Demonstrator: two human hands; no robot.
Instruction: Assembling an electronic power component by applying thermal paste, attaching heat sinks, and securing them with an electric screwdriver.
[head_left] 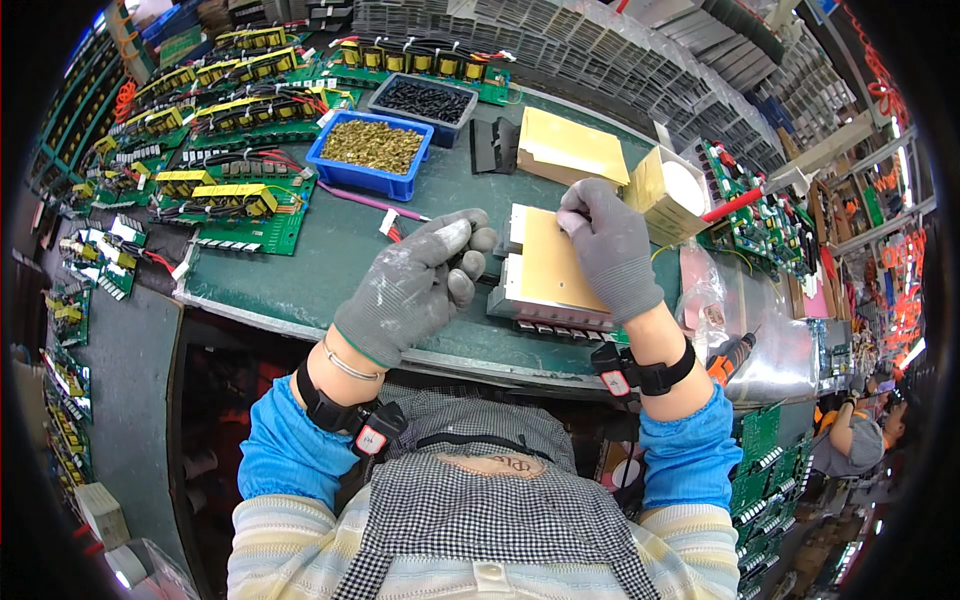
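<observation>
My left hand (410, 283) wears a grey glove with pale smudges. Its fingers curl toward the thumb beside the work, and whatever they may hold is hidden. Just right of it, a thin yellow sheet (555, 265) lies over silver metal blocks (508, 275), with part of a circuit board's edge showing below. My right hand (612, 250), gloved the same way, is closed at the sheet's upper right edge, thumb and fingertips against it. Beyond the sheet lies a stack of similar yellow sheets (572, 148), with a black block (494, 146) on its left.
A blue bin (427, 163) of brass-coloured small parts and a grey bin (460, 128) of black ones stand behind. Assembled green boards (270, 228) crowd the left. An open yellow box (655, 215) and a power screwdriver (735, 357) are right. Another person (850, 440) sits far right.
</observation>
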